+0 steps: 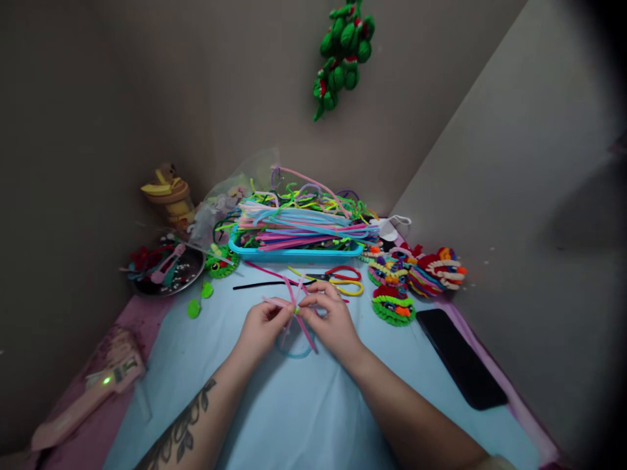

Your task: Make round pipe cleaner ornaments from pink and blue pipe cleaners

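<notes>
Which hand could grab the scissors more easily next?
Probably the right hand: the scissors lie just beyond it, while the left hand is farther off. Both hands are busy with pink pipe cleaners, though.

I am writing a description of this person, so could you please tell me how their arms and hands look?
The left hand and right hand wear no gloves, and neither wrist carries a watch. The left forearm has a dark, leafy tattoo; the right forearm shows no clear marking. Whether sleeves begin higher up, I cannot tell.
</notes>
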